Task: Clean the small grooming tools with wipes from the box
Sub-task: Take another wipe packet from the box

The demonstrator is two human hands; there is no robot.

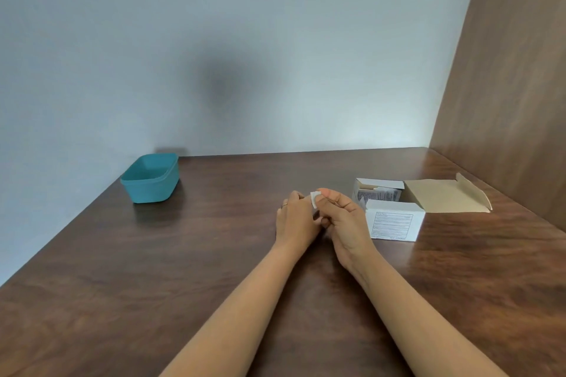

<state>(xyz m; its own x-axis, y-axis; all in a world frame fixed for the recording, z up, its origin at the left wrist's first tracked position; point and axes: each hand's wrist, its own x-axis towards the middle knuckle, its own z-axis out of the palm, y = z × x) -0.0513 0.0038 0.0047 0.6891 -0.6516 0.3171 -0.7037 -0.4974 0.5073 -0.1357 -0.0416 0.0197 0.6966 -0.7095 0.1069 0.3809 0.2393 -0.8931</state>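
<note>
Wipes in small packets [384,194] lay inside the open box [393,223], which sat on the table [214,254] just beside the right hand [343,217]. In the head view, the only one given, that hand pinched a small white wipe [314,199] between thumb and forefinger, a little above the tabletop. The left hand [295,220] was curled close against it with its fingers turned away from the camera. Whether it gripped a tool, the wipe's other edge or nothing at all could not be told. No grooming tool showed plainly, and a teal tub [150,179] stood well apart at the far left. The likeliest slip seemed to be the wipe itself: held by so little of its edge, it might have torn or dropped if the two hands pulled against each other. Anything small hidden in the left fingers could have fallen the same way. The right wrist also sat near enough to the box that a careless sweep could have knocked it.
</note>
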